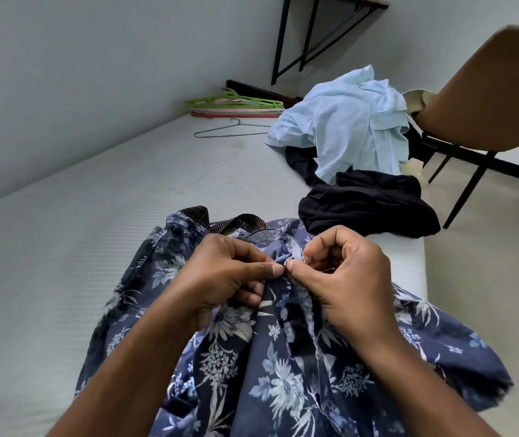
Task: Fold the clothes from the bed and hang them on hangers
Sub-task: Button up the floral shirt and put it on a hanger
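1. Grip, left hand: fingers curled, with thumb and forefinger pinching a small fold of the floral shirt at its front edge, just below the collar.
2. Grip, right hand: fingers curled the same way, with thumb and forefinger pinching the adjoining fold. The two thumb tips almost touch at the centre of the frame.
3. Whether a button sits between the fingers cannot be told.
4. Floral shirt, appearance: slate-blue cloth printed with pale blue and white flowers and leaves. The collar's inner face is dark with fine reddish dots. The cloth is bunched and creased under both hands.
5. Floral shirt, position: lower centre of the frame, lying on the bed with the collar toward the top of the frame. Its right part extends past the mattress edge at lower right.
6. Black garment: crumpled at the mattress edge, right of centre, near the collar.
7. Light blue shirt: heaped above the black garment, at upper right.
8. Plastic hangers: stacked flat at upper centre, against the wall, with green ones on top.
9. Wire hanger: lies flat just below the stack.
10. Brown chair: stands beside the bed at the right edge of the frame.
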A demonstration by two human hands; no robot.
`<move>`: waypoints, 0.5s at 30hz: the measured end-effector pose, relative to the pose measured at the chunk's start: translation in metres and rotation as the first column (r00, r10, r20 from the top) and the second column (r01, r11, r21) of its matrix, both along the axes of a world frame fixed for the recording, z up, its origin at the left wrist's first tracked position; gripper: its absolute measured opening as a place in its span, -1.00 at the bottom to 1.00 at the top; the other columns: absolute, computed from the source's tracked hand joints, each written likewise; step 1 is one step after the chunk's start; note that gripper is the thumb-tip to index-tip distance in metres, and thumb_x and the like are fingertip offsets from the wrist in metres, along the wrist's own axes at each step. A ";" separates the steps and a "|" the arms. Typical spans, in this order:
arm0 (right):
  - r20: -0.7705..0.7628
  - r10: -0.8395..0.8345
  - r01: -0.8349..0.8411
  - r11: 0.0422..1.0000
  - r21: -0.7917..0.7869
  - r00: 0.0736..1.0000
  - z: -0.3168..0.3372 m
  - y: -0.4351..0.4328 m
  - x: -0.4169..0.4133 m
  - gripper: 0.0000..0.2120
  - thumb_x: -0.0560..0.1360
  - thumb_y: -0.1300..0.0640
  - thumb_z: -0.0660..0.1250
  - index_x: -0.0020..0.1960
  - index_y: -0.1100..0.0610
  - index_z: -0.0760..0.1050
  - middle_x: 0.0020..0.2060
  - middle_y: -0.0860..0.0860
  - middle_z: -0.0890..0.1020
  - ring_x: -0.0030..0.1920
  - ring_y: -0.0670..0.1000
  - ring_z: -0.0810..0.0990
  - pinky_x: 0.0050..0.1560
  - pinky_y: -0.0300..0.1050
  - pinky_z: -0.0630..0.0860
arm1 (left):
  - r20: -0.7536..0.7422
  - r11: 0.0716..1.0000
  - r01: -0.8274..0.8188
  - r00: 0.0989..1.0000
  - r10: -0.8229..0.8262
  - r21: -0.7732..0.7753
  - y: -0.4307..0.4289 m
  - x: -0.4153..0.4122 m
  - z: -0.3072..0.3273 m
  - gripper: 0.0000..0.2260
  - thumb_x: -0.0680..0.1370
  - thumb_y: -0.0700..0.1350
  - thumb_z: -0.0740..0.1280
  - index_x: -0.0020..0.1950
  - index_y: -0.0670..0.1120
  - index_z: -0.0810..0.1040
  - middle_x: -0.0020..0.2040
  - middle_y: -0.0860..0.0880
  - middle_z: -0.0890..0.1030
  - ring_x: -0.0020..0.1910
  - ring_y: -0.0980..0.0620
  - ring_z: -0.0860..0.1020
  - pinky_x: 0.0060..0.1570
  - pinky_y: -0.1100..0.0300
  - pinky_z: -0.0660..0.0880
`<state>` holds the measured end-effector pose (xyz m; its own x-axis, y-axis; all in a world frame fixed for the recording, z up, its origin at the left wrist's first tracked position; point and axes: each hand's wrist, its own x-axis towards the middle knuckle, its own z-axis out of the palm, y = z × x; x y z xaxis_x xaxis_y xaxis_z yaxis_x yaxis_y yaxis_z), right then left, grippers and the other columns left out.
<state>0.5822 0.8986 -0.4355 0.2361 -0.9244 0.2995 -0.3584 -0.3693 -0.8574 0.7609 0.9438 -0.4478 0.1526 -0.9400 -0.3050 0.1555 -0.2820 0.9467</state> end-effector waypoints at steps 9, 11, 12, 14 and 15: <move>0.003 0.047 -0.047 0.996 0.078 0.999 -0.007 -0.004 0.002 -0.75 0.37 0.29 0.64 -0.15 0.05 0.62 -0.28 -0.05 0.72 -0.24 -0.09 0.70 -0.19 -0.22 0.62 | -0.010 1.000 -0.012 1.000 0.012 -0.020 0.001 0.001 0.000 -0.83 0.46 -0.28 0.55 -0.05 -0.38 0.68 -0.38 -0.21 0.59 -0.51 0.02 0.53 -0.49 0.26 0.53; 0.124 0.065 -0.094 0.964 0.247 0.990 -0.007 -0.006 0.001 -0.75 0.37 0.34 0.64 -0.09 0.12 0.64 -0.23 0.06 0.75 -0.17 0.05 0.75 -0.07 0.01 0.71 | -0.002 1.000 -0.005 1.000 0.004 -0.021 0.001 0.002 0.000 -0.83 0.47 -0.28 0.55 -0.05 -0.38 0.68 -0.37 -0.22 0.59 -0.50 0.01 0.52 -0.48 0.26 0.53; 0.179 0.060 -0.114 0.944 0.310 0.982 -0.008 -0.006 0.002 -0.74 0.36 0.37 0.63 -0.06 0.16 0.64 -0.21 0.11 0.75 -0.16 0.11 0.76 -0.03 0.10 0.71 | 0.002 1.000 -0.007 1.000 0.007 -0.020 0.001 0.003 0.000 -0.82 0.46 -0.28 0.55 -0.05 -0.38 0.68 -0.37 -0.22 0.59 -0.49 0.01 0.52 -0.48 0.26 0.53; 0.278 0.026 -0.136 0.913 0.385 0.960 -0.008 -0.007 0.002 -0.72 0.35 0.42 0.62 -0.03 0.22 0.62 -0.20 0.18 0.75 -0.19 0.15 0.75 -0.04 0.13 0.70 | 0.019 1.000 -0.019 1.000 0.019 -0.021 0.001 0.003 -0.001 -0.82 0.46 -0.28 0.56 -0.06 -0.38 0.68 -0.37 -0.23 0.58 -0.49 0.00 0.51 -0.48 0.25 0.54; 0.311 0.010 -0.141 0.906 0.400 0.950 -0.008 -0.007 0.001 -0.71 0.34 0.42 0.61 -0.03 0.24 0.61 -0.19 0.20 0.74 -0.19 0.15 0.74 -0.08 0.09 0.69 | 0.028 0.999 -0.024 0.999 0.025 -0.023 0.000 0.003 -0.002 -0.83 0.46 -0.28 0.56 -0.06 -0.38 0.68 -0.36 -0.23 0.58 -0.48 0.00 0.51 -0.48 0.25 0.54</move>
